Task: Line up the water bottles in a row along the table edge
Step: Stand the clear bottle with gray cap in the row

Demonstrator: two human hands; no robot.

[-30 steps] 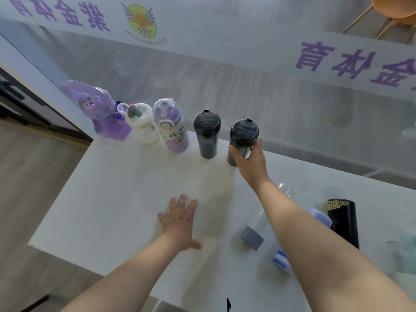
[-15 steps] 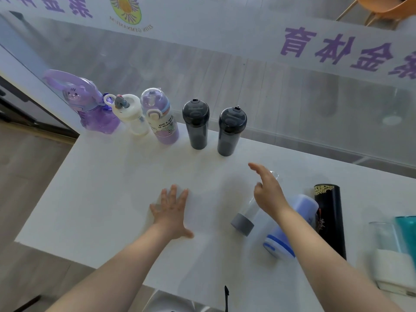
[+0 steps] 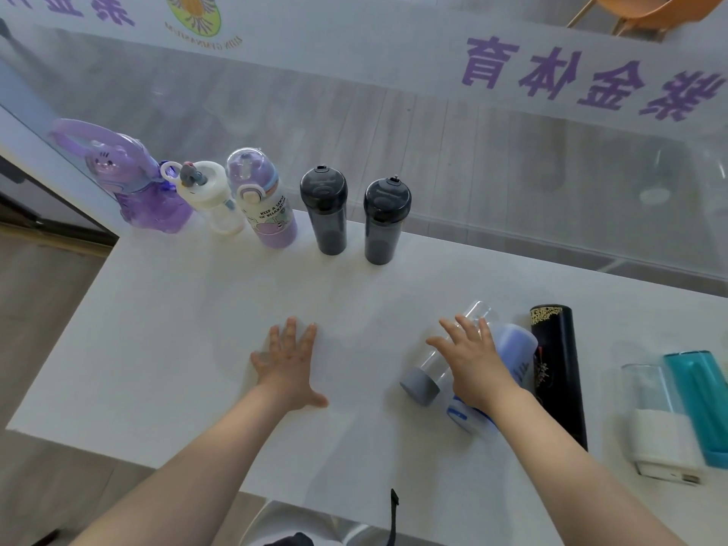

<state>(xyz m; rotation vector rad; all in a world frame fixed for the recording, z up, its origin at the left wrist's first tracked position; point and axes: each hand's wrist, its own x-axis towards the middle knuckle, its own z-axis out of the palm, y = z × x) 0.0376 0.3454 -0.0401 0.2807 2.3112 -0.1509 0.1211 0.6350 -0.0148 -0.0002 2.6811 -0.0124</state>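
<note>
Several bottles stand upright in a row along the far edge of the white table (image 3: 177,348): a purple bunny bottle (image 3: 134,183), a white bottle (image 3: 212,199), a lilac printed bottle (image 3: 264,202) and two dark grey bottles (image 3: 325,208) (image 3: 384,220). Lying on their sides at the right are a clear bottle with a grey cap (image 3: 429,368), a pale blue bottle (image 3: 512,356) and a black bottle (image 3: 557,372). My right hand (image 3: 472,360) is spread over the clear and blue bottles, fingers apart. Flat on the table rests my left hand (image 3: 287,360).
A clear bottle with a white base (image 3: 654,419) and a teal bottle (image 3: 701,400) lie at the far right. A glass partition with purple lettering (image 3: 551,72) runs right behind the row. The table's left and near edges drop to the floor.
My right hand let go of the second dark grey bottle in the row and drew back toward me, onto the lying clear and blue bottles. My left hand stayed flat.
</note>
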